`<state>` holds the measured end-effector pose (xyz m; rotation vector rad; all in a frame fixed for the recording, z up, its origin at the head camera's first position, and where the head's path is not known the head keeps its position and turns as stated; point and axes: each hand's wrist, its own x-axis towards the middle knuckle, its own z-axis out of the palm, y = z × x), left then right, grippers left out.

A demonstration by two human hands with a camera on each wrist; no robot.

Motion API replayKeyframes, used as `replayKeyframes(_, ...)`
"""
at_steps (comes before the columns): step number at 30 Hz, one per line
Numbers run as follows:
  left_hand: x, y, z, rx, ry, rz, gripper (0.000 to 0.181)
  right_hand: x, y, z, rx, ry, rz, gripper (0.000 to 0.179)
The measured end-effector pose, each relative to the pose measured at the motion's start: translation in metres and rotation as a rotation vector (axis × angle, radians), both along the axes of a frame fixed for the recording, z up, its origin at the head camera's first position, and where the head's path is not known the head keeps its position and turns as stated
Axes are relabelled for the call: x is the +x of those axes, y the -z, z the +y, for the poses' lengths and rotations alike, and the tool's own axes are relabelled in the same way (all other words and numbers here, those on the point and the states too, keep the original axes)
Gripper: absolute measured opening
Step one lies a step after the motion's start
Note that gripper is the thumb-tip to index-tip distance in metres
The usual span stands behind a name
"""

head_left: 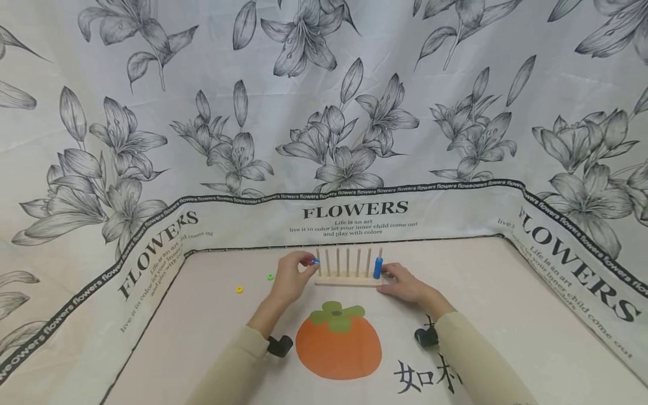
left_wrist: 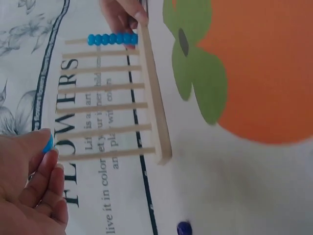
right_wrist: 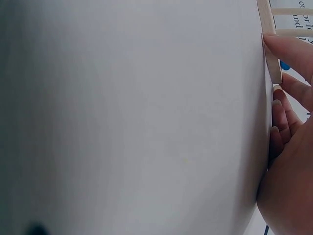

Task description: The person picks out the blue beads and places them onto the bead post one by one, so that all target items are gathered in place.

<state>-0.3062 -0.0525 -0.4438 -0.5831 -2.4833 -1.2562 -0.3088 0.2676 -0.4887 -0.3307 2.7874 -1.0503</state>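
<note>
A wooden peg rack (head_left: 349, 280) with several upright pegs stands on the cloth. Blue beads (head_left: 378, 268) are stacked on its rightmost peg, and the other pegs look bare. My left hand (head_left: 292, 279) pinches a single blue bead (left_wrist: 48, 143) between thumb and fingertips, close to the top of the leftmost peg (left_wrist: 107, 154). At the rack's other end, my right hand (head_left: 403, 283) grips the base, thumb on the front edge and fingers around the end. In the right wrist view the base (right_wrist: 272, 63) shows between thumb and index finger.
A green bead (head_left: 270, 277) and a yellow bead (head_left: 239, 289) lie left of the rack. The left wrist view also shows a dark purple bead (left_wrist: 184, 228). The cloth bears a printed orange persimmon (head_left: 338, 349); a flower-printed curtain (head_left: 354, 214) rises behind the rack.
</note>
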Motion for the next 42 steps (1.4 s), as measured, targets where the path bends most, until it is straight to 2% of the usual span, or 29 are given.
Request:
replayKeyframes(7, 0.002, -0.008, 0.026, 0.006, 0.069, 0.011, 0.018, 0.001, 0.0, 0.001, -0.007, -0.003, 0.012, 0.062)
replayKeyframes(14, -0.001, -0.011, 0.051, -0.019, 0.095, 0.026, 0.015, 0.0, 0.004, 0.004, -0.001, -0.005, 0.012, 0.065)
replayKeyframes(23, -0.003, -0.023, 0.088, -0.041, 0.133, 0.047, 0.014, -0.006, 0.012, 0.008, -0.019, -0.007, 0.013, 0.069)
replayKeyframes(29, -0.005, -0.026, 0.113, -0.027, 0.101, -0.01, 0.015, -0.007, 0.012, 0.008, -0.033, -0.01, 0.012, 0.063)
replayKeyframes(34, -0.007, -0.026, 0.131, -0.023, 0.041, -0.066, 0.018, -0.002, 0.004, 0.004, -0.021, -0.034, 0.02, 0.064)
replayKeyframes(42, -0.009, -0.024, 0.148, -0.002, -0.031, -0.121, 0.019, 0.002, 0.001, 0.003, -0.023, -0.06, 0.044, 0.062)
